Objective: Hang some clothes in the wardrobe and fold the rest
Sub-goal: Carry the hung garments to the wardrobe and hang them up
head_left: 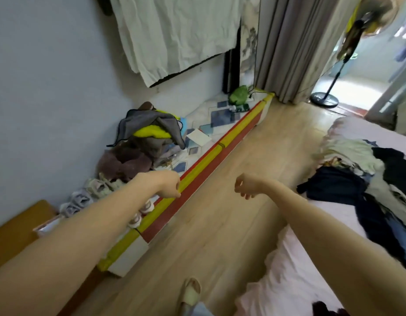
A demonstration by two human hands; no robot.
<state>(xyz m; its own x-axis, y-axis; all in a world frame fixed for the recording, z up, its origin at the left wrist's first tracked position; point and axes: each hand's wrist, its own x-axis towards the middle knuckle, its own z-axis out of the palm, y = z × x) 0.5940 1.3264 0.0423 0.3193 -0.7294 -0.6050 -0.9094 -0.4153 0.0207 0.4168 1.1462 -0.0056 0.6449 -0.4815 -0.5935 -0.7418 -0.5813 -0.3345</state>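
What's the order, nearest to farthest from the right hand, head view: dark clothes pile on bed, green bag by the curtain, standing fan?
From the right hand:
1. Dark clothes pile, to its right on the bed.
2. Green bag, beyond it near the curtain.
3. Standing fan, far right by the doorway.

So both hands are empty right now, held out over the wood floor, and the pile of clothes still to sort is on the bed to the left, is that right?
Not quite: the head view shows the pile of clothes on the bed to the right, not the left. The rest holds: the left hand and right hand are empty, held out over the wood floor.
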